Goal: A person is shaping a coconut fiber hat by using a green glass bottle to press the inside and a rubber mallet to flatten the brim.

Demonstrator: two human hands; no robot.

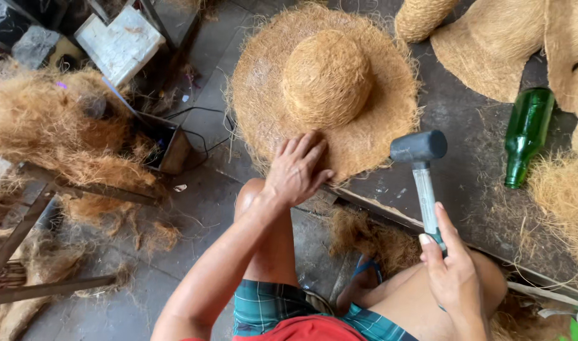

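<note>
1. So, the landmark here is the big coir hat (327, 95) lying brim-down on a dark worktop (465, 164). The left hand (298, 169) lies flat on the near edge of its brim, fingers spread, gripping nothing.
2. Just right of the hat, the right hand (453, 275) is closed around the pale handle of a rubber mallet (421, 170). Its black head hangs over the worktop right beside the brim, not touching it as far as I can tell. The two hands are well apart.
3. Packaging-wise there's not much: a green glass bottle (527, 136) lies further right of the hat with no label I can see, and a white boxy block (119, 43) sits up to the hat's left.
4. Cut-off stuff: more fibre pieces (491, 44) to the hat's upper right run out of the frame, so their full shapes are hard to make out. The dark box (169, 142) with cables left of the hat is too shadowed to identify.
5. Surroundings: grey concrete floor (207, 208) below the hat, loose coir fibre (49, 126) piled to its left, and the worktop's front edge runs over the person's knees.
</note>
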